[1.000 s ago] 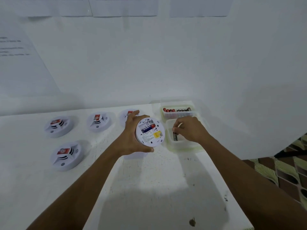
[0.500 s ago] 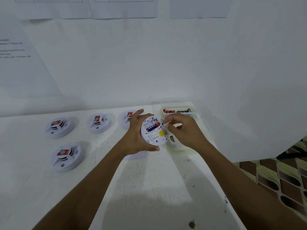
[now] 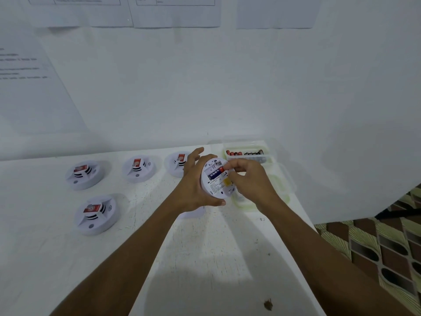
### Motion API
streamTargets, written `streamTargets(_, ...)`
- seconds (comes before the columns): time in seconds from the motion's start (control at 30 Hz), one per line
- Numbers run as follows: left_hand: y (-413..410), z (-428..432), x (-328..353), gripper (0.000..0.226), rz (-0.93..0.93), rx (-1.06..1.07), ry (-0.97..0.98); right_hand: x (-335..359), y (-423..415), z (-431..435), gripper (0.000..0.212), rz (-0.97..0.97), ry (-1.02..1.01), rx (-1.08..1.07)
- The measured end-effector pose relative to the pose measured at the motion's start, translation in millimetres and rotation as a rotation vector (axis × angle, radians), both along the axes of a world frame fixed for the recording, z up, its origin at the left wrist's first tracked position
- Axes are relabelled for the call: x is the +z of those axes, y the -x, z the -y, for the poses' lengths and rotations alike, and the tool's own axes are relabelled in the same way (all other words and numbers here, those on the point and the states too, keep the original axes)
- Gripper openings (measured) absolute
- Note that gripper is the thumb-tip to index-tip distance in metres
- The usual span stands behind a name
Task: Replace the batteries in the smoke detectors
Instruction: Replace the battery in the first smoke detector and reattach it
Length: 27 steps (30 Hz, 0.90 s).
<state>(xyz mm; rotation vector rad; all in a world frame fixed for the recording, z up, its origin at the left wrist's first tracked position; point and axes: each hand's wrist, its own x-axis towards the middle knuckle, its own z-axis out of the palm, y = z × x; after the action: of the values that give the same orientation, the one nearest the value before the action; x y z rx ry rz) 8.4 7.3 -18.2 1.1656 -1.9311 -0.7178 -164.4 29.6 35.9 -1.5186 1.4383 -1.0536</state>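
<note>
My left hand (image 3: 193, 190) grips a round white smoke detector (image 3: 215, 185) above the table, its back turned toward me. The open battery bay holds a blue and red battery (image 3: 214, 174). My right hand (image 3: 250, 181) has curled fingers whose tips pinch the red end of that battery. Behind my hands a clear tub (image 3: 266, 159) holds several red and dark batteries in a row. A second clear tub (image 3: 283, 185) sits nearer, mostly hidden by my right hand.
Other white smoke detectors lie face up on the white table: one at the far left (image 3: 84, 175), one in the middle (image 3: 137, 168), one behind my left hand (image 3: 176, 161), one nearer (image 3: 95, 214). The table edge (image 3: 303, 215) runs along the right above a patterned floor.
My right hand has left the near tub and come to the detector's battery bay, where its fingertips now close on the battery's red end. The left hand keeps hold of the detector.
</note>
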Motion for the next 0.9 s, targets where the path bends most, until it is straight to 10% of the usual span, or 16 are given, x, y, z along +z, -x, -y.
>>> streamTargets(0.9, -11, 1, 3, 0.109, 0.007, -0.006, 0.044, 4, 21, 7, 0.006, 0.111, 0.156, -0.088)
